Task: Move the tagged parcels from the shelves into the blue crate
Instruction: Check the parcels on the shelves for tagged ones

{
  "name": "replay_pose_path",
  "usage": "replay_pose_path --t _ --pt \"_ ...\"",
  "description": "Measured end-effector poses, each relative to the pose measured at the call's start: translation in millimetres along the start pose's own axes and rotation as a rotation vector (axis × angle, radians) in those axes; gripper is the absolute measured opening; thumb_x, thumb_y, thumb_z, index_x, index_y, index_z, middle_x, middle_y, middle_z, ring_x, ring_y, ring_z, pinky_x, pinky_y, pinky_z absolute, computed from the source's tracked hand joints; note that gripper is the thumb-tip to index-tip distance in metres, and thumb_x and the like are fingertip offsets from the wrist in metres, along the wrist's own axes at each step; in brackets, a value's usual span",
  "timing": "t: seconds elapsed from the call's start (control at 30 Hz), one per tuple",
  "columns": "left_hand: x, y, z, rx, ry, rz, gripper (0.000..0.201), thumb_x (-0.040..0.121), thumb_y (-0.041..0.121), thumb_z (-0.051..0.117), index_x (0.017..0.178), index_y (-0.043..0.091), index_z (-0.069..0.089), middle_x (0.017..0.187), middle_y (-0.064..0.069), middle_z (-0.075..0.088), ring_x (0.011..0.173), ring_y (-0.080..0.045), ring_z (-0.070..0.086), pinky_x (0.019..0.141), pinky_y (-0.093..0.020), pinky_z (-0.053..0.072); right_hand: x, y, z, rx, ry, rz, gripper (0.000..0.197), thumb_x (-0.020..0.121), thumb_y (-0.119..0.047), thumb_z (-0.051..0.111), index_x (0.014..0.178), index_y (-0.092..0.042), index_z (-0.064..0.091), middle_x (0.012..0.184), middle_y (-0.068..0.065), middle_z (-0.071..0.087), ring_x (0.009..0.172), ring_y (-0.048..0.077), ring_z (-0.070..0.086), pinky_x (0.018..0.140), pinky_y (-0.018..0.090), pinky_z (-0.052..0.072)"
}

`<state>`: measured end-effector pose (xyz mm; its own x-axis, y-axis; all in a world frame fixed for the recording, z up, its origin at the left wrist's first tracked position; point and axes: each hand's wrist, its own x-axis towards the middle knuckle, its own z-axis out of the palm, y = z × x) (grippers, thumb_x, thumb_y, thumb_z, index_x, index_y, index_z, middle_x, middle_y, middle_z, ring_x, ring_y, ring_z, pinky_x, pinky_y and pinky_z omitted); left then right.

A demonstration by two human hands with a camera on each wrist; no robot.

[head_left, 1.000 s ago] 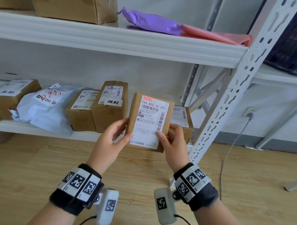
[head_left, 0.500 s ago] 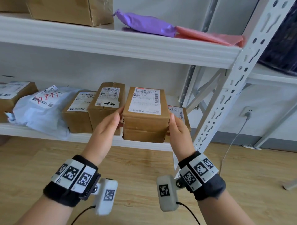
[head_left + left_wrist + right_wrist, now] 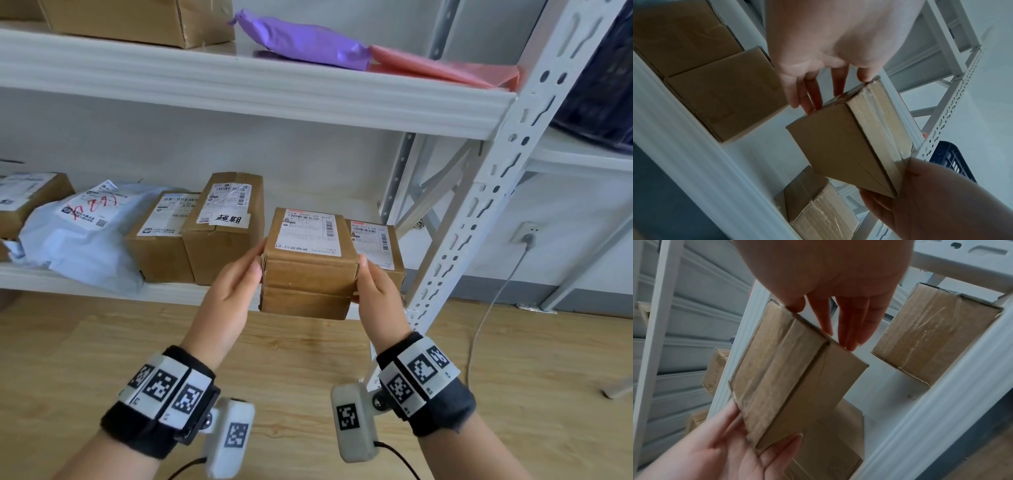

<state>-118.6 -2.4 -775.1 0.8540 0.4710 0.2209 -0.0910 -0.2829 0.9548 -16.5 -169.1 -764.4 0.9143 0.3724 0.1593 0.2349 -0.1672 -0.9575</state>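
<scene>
A small brown cardboard parcel [image 3: 308, 274] with a white shipping label on top is held level just in front of the lower shelf [image 3: 102, 287]. My left hand [image 3: 251, 263] presses flat on its left end and my right hand [image 3: 363, 270] on its right end, fingers straight. The wrist views show the parcel [image 3: 838, 154] [image 3: 793, 378] clamped between both hands, with the left hand's fingers [image 3: 812, 100] and the right hand's fingers [image 3: 851, 331] lying along its ends. A dark blue crate [image 3: 599, 85] [image 3: 947, 155] stands on the neighbouring shelf at the upper right.
Behind the held parcel lies another labelled box [image 3: 376, 250]. Two taller boxes [image 3: 222, 229] and a grey mailer bag [image 3: 78, 233] fill the lower shelf to the left. A purple bag [image 3: 301, 41] and a pink one [image 3: 445, 68] lie above. A white perforated post [image 3: 496, 192] rises on the right.
The parcel has tipped from label facing me to label facing up and moved toward the lower shelf. Both hands shifted from pinching its front to pressing its ends.
</scene>
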Motion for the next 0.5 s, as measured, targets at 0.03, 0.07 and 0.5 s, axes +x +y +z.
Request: replay_pose_path --t 0.03,0.07,0.5 --pt "-0.5 -1.8 -0.3 0.000 0.002 0.010 0.039 0.093 0.058 0.038 0.131 0.054 0.047 0.136 0.022 0.052 0.128 0.008 0.042 0.107 -0.023 0.032 -0.6 -0.3 -1.0 0.021 0.000 0.007 0.054 0.086 -0.065 0.024 0.110 -0.039 0.065 0.109 -0.016 0.066 0.110 0.011 0.057 0.100 0.045 0.045" --pt "-0.9 -4.0 -0.5 -0.001 0.007 0.015 0.040 0.093 0.060 0.039 0.131 0.055 0.047 0.136 0.021 0.052 0.129 0.006 0.042 0.110 -0.028 0.032 -1.5 -0.9 -2.2 0.045 -0.001 0.016 0.044 0.094 -0.058 0.026 0.106 -0.040 0.064 0.107 -0.016 0.067 0.108 0.010 0.058 0.100 0.043 0.046" --pt "-15.0 -5.8 13.7 0.286 0.082 0.307 0.041 0.090 0.051 0.044 0.131 0.056 0.041 0.125 0.007 0.044 0.123 0.006 0.039 0.107 -0.011 0.026 -2.3 6.2 -7.4 0.498 -0.102 0.145 0.037 0.087 -0.046 0.054 0.121 -0.030 0.051 0.119 -0.010 0.063 0.102 -0.005 0.062 0.093 0.034 0.052"
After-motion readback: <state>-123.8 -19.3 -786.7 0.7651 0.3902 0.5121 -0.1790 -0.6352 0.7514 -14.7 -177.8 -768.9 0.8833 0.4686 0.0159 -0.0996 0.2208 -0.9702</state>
